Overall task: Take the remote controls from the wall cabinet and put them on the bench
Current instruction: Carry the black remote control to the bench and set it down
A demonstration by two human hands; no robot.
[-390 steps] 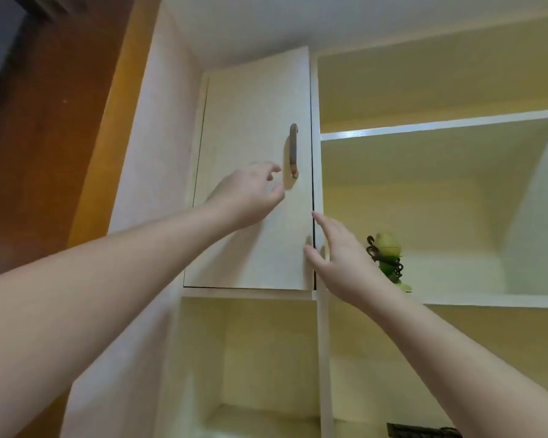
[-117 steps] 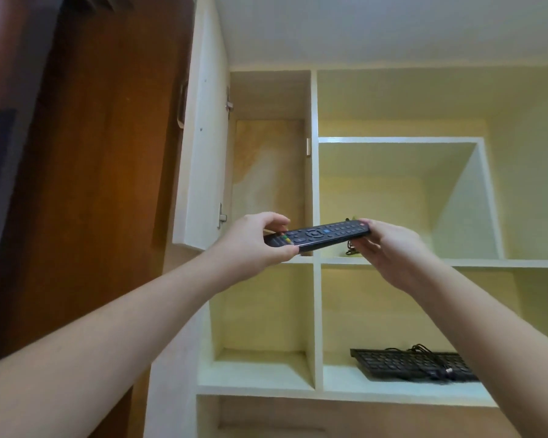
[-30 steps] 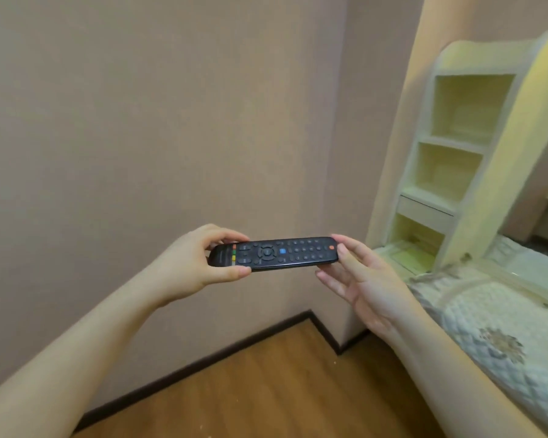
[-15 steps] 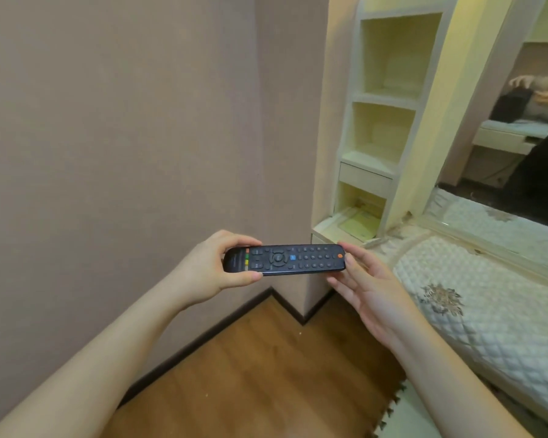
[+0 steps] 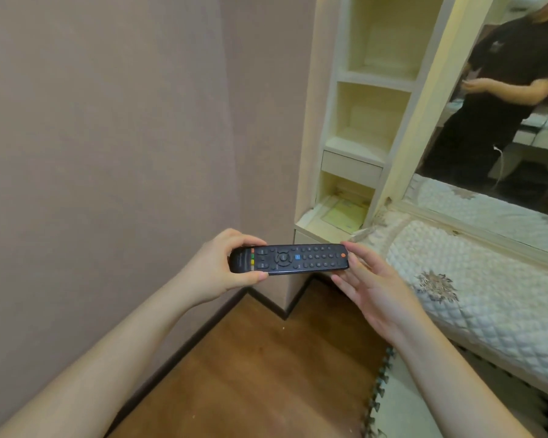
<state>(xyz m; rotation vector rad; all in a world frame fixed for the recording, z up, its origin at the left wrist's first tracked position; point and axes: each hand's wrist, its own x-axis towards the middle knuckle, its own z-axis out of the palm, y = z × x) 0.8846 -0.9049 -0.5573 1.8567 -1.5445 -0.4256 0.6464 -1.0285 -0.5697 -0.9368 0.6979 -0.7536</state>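
Observation:
A black remote control (image 5: 298, 259) lies level in front of me, buttons up, over the floor by the wall corner. My left hand (image 5: 225, 267) grips its left end, thumb below and fingers curled over the top. My right hand (image 5: 374, 289) has straight fingers whose tips touch the remote's right end. The bench (image 5: 475, 298), covered with a quilted cream cushion, runs along the right side, just right of my right hand. The wall cabinet is out of view.
A cream shelf unit (image 5: 370, 128) with open compartments stands in the corner behind the remote. A mirror (image 5: 500, 121) above the bench reflects a person in black. Wood floor (image 5: 260, 374) lies below, with a foam mat (image 5: 402, 406) at the lower right.
The view has swung further right, bringing the bench and mirror closer. Both hands still carry the remote the same way, slightly lower in the view.

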